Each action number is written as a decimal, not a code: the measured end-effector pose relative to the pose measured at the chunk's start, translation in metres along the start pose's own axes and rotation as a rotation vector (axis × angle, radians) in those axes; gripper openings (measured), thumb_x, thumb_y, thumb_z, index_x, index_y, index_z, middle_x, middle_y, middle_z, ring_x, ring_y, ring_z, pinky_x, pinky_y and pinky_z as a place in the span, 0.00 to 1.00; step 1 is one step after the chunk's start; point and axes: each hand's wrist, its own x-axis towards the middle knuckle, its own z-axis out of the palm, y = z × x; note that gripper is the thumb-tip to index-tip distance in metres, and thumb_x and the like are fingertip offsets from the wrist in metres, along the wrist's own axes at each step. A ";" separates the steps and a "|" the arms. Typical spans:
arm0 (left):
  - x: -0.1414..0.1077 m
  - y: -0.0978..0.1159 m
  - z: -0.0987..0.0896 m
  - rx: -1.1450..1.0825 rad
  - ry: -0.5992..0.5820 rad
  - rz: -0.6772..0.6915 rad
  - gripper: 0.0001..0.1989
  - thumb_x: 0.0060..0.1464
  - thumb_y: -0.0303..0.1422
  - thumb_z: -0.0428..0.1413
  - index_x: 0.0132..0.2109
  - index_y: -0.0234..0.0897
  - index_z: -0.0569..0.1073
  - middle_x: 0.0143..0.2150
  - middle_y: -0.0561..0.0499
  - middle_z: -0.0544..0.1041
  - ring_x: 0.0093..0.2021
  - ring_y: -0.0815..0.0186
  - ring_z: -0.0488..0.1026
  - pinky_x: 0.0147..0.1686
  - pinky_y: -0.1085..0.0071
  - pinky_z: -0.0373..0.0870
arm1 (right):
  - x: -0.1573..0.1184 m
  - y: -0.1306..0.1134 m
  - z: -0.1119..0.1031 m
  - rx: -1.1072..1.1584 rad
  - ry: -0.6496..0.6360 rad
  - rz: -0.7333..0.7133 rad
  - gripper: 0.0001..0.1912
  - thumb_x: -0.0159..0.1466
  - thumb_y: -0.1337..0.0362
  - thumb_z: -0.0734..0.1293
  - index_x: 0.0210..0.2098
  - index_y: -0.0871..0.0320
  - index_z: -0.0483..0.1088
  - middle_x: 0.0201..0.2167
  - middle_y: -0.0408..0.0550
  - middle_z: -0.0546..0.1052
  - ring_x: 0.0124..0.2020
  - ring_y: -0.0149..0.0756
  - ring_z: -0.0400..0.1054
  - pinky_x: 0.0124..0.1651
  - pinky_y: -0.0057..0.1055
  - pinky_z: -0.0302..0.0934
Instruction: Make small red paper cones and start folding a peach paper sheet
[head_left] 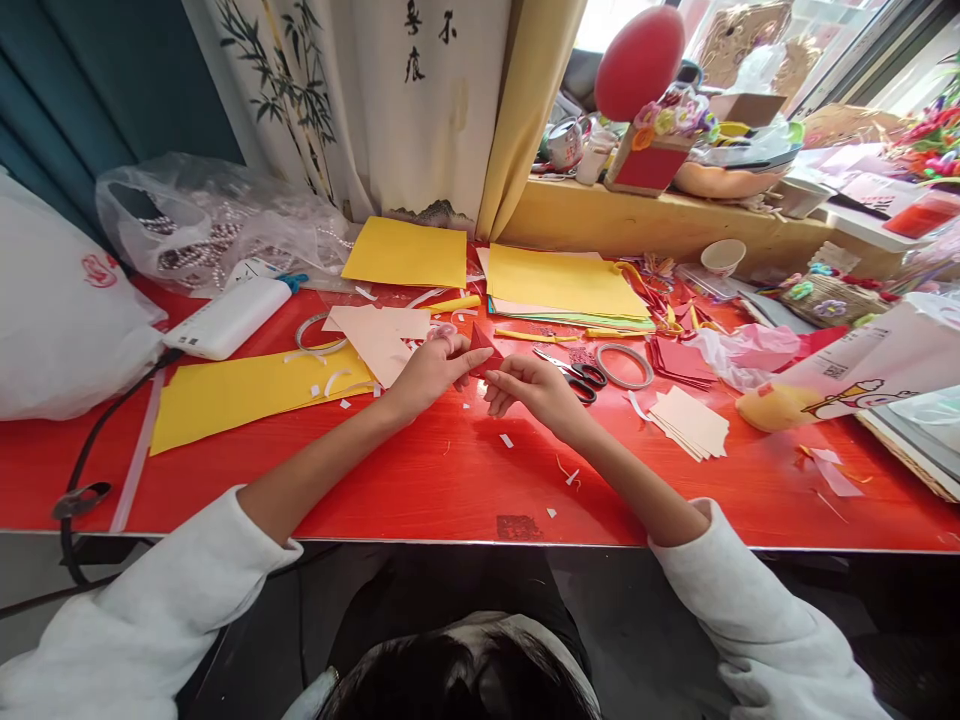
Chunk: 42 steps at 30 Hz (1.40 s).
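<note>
Between my two hands, above the middle of the red table, is a small piece of folded red paper (481, 346) with a pointed top. My left hand (433, 374) pinches its left side, with the thumb and forefinger stretched toward it. Fingertips of my right hand (534, 390) close on its lower right corner. A pair of scissors (581, 378) with black handles lies just beyond my right hand, next to a roll of tape (625, 367). Close to my left hand lie cream paper (375, 335) and a long yellow sheet (225, 398).
Stacked yellow sheets (566, 282) and another yellow sheet (409, 252) lie at the back. Red squares (679, 362) and cream squares (690, 422) sit at the right. A white power strip (225, 318) and plastic bags (67, 310) stand left. Paper scraps dot the red table (450, 490).
</note>
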 end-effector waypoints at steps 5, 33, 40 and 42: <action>-0.001 -0.001 0.001 0.070 0.041 0.036 0.19 0.56 0.44 0.54 0.23 0.36 0.66 0.20 0.55 0.66 0.27 0.70 0.62 0.41 0.67 0.61 | -0.001 -0.004 0.002 0.021 -0.025 0.044 0.19 0.55 0.51 0.72 0.26 0.61 0.67 0.25 0.46 0.77 0.24 0.32 0.74 0.30 0.29 0.70; 0.000 0.004 -0.001 -0.146 -0.040 0.083 0.18 0.53 0.45 0.57 0.44 0.37 0.69 0.33 0.53 0.70 0.28 0.71 0.68 0.29 0.73 0.67 | 0.000 -0.006 -0.002 0.123 0.076 0.036 0.20 0.55 0.49 0.71 0.26 0.60 0.66 0.20 0.44 0.75 0.19 0.29 0.70 0.24 0.26 0.66; -0.004 0.012 -0.010 0.130 -0.157 0.329 0.12 0.55 0.39 0.57 0.43 0.37 0.74 0.43 0.48 0.74 0.44 0.66 0.70 0.42 0.71 0.69 | -0.002 -0.016 -0.005 0.333 0.109 0.091 0.17 0.51 0.55 0.74 0.34 0.59 0.71 0.23 0.43 0.76 0.22 0.29 0.72 0.29 0.26 0.68; -0.004 0.012 -0.011 0.154 -0.158 0.350 0.13 0.56 0.39 0.56 0.45 0.38 0.74 0.43 0.48 0.74 0.42 0.66 0.70 0.41 0.71 0.70 | -0.004 -0.020 -0.005 0.365 0.114 0.088 0.17 0.51 0.58 0.75 0.36 0.59 0.73 0.26 0.44 0.77 0.25 0.28 0.72 0.33 0.26 0.69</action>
